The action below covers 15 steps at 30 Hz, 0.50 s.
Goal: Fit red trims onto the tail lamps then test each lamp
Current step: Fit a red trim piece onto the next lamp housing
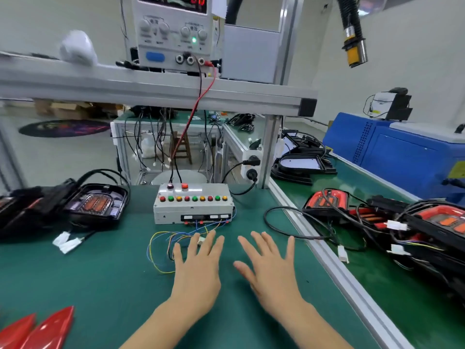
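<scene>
Green worktop (105, 273): both hands flat, holding nothing, left hand (196, 270) over the tester's loose wires (161, 248), right hand (270, 270) beside it. Red trims (37, 331) sit at the front-left corner, tail lamps (95, 205) by the left edge (more lamps (327, 202) off right).

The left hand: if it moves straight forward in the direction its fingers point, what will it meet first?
Probably the white connector and loose coloured wires already at the left hand fingertips, then the grey test box behind them. Depth is hard to judge from this single view.
</scene>
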Tool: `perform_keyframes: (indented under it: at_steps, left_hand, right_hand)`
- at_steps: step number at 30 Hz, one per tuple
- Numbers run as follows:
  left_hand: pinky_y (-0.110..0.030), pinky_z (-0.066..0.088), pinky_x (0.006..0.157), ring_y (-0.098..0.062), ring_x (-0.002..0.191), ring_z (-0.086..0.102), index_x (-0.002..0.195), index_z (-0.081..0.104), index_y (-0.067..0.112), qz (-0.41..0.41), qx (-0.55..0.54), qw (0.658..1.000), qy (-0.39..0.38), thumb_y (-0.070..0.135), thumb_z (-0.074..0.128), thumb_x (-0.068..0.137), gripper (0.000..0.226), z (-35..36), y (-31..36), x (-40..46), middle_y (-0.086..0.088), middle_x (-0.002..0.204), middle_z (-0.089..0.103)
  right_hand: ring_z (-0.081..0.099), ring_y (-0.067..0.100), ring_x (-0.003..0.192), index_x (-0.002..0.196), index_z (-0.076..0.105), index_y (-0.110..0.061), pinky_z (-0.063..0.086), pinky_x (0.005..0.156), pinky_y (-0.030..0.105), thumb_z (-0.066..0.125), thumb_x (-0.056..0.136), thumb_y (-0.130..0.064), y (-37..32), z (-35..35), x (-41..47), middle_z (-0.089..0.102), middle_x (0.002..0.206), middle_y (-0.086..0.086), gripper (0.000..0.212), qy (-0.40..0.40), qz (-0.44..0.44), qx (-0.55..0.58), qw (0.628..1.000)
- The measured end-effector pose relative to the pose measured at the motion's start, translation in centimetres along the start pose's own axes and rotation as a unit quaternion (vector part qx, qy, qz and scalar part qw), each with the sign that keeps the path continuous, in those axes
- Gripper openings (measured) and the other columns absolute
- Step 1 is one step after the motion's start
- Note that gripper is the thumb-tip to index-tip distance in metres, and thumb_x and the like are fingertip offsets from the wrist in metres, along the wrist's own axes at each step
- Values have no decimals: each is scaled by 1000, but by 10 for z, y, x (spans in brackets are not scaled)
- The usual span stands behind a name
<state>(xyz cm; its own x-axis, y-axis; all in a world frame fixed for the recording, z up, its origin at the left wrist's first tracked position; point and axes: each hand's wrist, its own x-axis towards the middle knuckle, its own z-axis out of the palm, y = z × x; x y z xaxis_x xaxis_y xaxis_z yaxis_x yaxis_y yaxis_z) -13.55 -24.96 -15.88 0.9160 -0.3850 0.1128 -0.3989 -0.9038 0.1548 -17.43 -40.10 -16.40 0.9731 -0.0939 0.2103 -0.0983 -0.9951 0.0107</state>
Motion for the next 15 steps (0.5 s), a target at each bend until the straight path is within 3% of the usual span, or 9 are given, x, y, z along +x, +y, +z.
perform_keyframes:
  at_steps: [3, 4, 5, 7, 8, 13, 15]
  left_hand:
    - [-52, -4, 115, -21, 146, -9, 152, -7, 28, -21, 11, 1000, 14, 17, 32, 99, 67, 0, -20, -7, 9, 159, -13]
    - [-51, -4, 116, -21, 146, -9, 152, -8, 28, -26, 10, 999, 18, 17, 33, 99, 67, 0, -25, -9, 9, 159, -12]
    - [-49, -4, 116, -21, 146, -8, 151, -8, 28, -27, 6, 999, 26, 16, 33, 99, 68, 0, -30, -11, 9, 159, -12]
    - [-45, -5, 117, -21, 146, -6, 151, -8, 28, -19, -5, 999, 44, 16, 34, 98, 69, 0, -38, -14, 8, 159, -11]
    - [-42, -5, 117, -20, 146, -6, 151, -7, 27, -11, -11, 998, 55, 15, 34, 98, 69, 0, -42, -15, 7, 159, -10]
    - [-29, -6, 118, -12, 145, -5, 151, 6, 24, 17, -57, 993, 98, 11, 37, 94, 66, -3, -57, -17, 8, 159, -4]
    - [-28, -1, 118, -11, 145, -3, 151, 10, 24, 20, -70, 992, 104, 9, 39, 93, 67, -2, -62, -17, 9, 159, 0]
  right_hand:
    - [3, 16, 150, 152, 12, -40, -34, 97, 53, 23, 98, -59, -25, 4, 6, 11, 163, -3, 58, -2, -27, 6, 1000]
    - [13, 18, 149, 151, 22, -40, -27, 102, 59, 32, 97, -58, -33, 2, 7, 21, 161, 0, 58, 1, -38, 5, 999]
    - [32, 20, 143, 145, 39, -39, -8, 107, 68, 49, 92, -58, -41, -1, 8, 39, 153, 2, 57, 15, -51, 0, 999]
    - [65, 21, 112, 118, 69, -33, 36, 94, 69, 80, 66, -55, -54, -2, 9, 70, 118, 2, 57, 70, -66, 0, 995]
    - [70, 21, 102, 110, 73, -31, 43, 87, 67, 86, 58, -54, -60, -1, 11, 73, 108, 1, 58, 92, -74, 4, 993]
    - [71, 20, 99, 108, 75, -26, 44, 84, 67, 89, 58, -47, -74, 7, 18, 73, 104, -3, 56, 112, -93, 12, 989]
    - [70, 21, 102, 111, 74, -25, 42, 85, 69, 75, 74, -50, -77, 6, 18, 72, 109, -4, 45, 94, -101, 17, 990]
